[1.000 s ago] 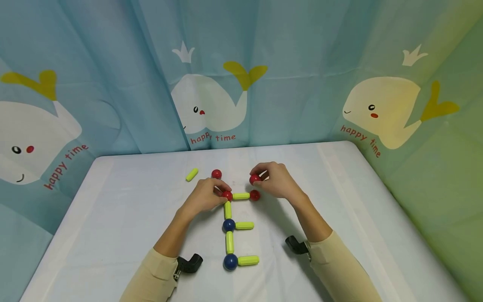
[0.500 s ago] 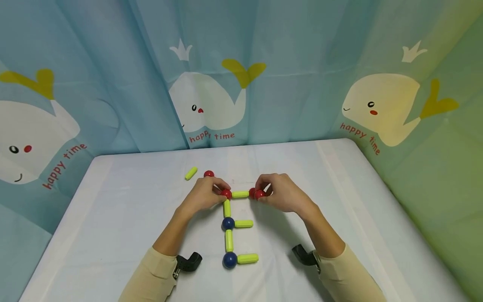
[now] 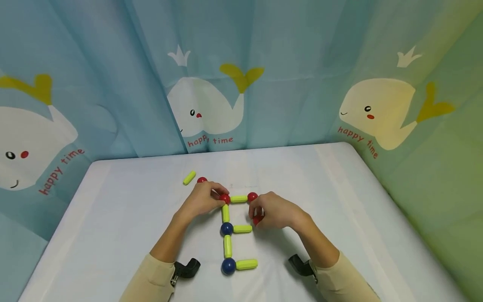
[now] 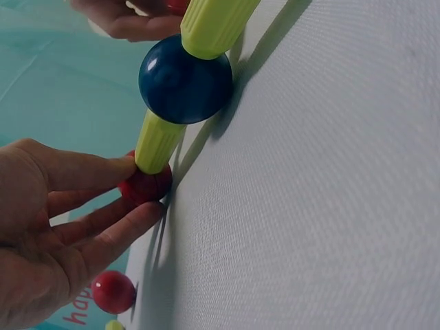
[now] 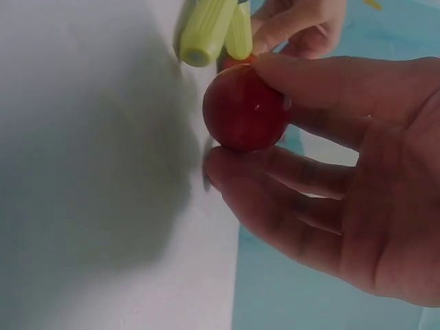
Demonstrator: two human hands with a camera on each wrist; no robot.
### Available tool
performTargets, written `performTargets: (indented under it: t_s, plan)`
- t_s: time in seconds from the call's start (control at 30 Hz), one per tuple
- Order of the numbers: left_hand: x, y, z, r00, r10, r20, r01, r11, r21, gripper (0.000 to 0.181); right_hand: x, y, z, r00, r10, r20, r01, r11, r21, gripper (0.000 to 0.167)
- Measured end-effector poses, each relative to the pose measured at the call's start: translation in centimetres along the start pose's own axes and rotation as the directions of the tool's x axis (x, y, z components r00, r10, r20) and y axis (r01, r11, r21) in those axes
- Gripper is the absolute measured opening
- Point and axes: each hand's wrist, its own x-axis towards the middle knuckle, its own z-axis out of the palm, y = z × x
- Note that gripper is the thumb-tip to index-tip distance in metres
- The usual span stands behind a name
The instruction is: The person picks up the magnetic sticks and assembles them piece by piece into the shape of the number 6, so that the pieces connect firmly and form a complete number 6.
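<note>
My left hand (image 3: 203, 199) pinches the red ball (image 3: 224, 199) at the top left corner of a stick-and-ball figure; the left wrist view shows thumb and fingers on that ball (image 4: 146, 185). My right hand (image 3: 276, 210) holds another red ball (image 3: 258, 220) between thumb and fingertips, seen closely in the right wrist view (image 5: 246, 108). That ball is just right of the middle green stick (image 3: 242, 229), which extends from a blue ball (image 3: 227, 228). Above it, a red ball (image 3: 252, 197) ends the top stick (image 3: 239, 199). The lower blue ball (image 3: 228, 266) joins the bottom stick (image 3: 247, 264).
Beyond my left hand lie a loose green stick (image 3: 189, 177) and a partly hidden red ball (image 3: 202, 180). The white table (image 3: 124, 209) meets a blue whale-print curtain (image 3: 294, 105) at its back edge. Black wrist-mounted devices (image 3: 187, 268) hang by both sleeves.
My right hand has brought its red ball down from above the top right ball to beside the middle stick. My left hand keeps its pinch, and the loose red ball behind it has shifted left.
</note>
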Motion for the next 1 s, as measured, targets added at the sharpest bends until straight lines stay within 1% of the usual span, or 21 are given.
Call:
performTargets:
  t_s: [0.07, 0.23, 0.4, 0.5, 0.8, 1.0]
  plan:
    - [-0.1, -0.1, 0.0, 1.0, -0.009, 0.0, 0.009, 1.0, 0.001, 0.022, 0.1, -0.1, 0.3, 1.0, 0.003, 0.009, -0.003, 1.0, -0.007, 0.019]
    - [0.0, -0.1, 0.0, 1.0, 0.001, 0.004, -0.001, 1.0, 0.001, 0.022, 0.2, -0.4, 0.7, 0.999, 0.038, 0.024, -0.037, 0.999, -0.023, 0.021]
    - [0.0, 0.1, -0.1, 1.0, 0.001, -0.006, -0.001, 1.0, 0.006, 0.021, 0.3, -0.6, 1.0, 0.999, 0.031, 0.031, -0.03, 0.999, -0.042, 0.019]
    - [-0.1, 0.1, -0.1, 1.0, -0.002, 0.001, 0.002, 1.0, 0.01, 0.022, 0.4, -0.7, 1.2, 0.999, 0.039, 0.036, -0.037, 0.998, -0.054, 0.018]
    - [-0.2, 0.1, -0.4, 1.0, 0.013, -0.008, -0.013, 1.0, 0.023, 0.023, 0.9, -0.9, 1.9, 0.999, 0.029, 0.018, -0.027, 0.997, -0.075, 0.015]
    - [-0.2, 0.0, -0.2, 1.0, 0.004, 0.0, -0.004, 1.0, 0.008, 0.023, 0.8, -0.9, 2.1, 1.0, 0.015, 0.0, -0.015, 0.995, -0.103, 0.014]
